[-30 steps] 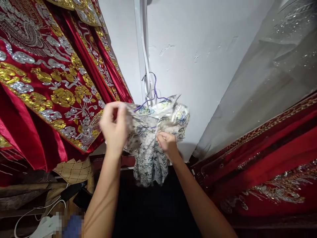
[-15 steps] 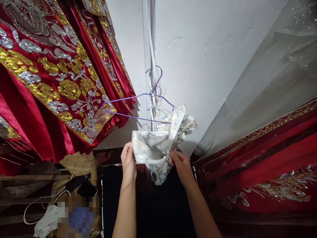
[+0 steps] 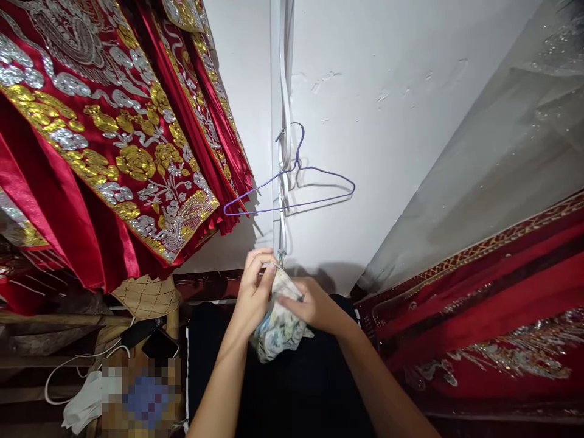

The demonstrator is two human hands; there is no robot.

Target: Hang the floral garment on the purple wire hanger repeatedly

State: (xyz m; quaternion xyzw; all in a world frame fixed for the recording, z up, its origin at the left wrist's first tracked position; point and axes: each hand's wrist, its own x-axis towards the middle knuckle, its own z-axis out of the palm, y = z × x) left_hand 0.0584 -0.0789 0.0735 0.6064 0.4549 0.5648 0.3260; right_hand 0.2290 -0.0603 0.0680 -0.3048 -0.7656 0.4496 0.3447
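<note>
Your left hand [image 3: 254, 292] has its fingers [image 3: 262, 261] curled over the top of the patterned cloth [image 3: 277, 325], pinching its upper edge, while your right hand [image 3: 314, 307] presses flat against the bundle's front, fingers closed on it, so both hands clamp the cloth between them low in the middle of the view, above the dark surface [image 3: 292, 389] in front of you. By the look of it, you are at the gathering or folding stage: the cloth is bunched small, free of anything above. The next move calls for a firm two-handed hold and smoothing the crumpled folds before any tidy fold can form. Above your hands the purple wire hanger [image 3: 319, 201] hangs bare from the white strap [image 3: 285, 91] on the wall, and red embroidered garments [image 3: 104, 140] hang to your left
</note>
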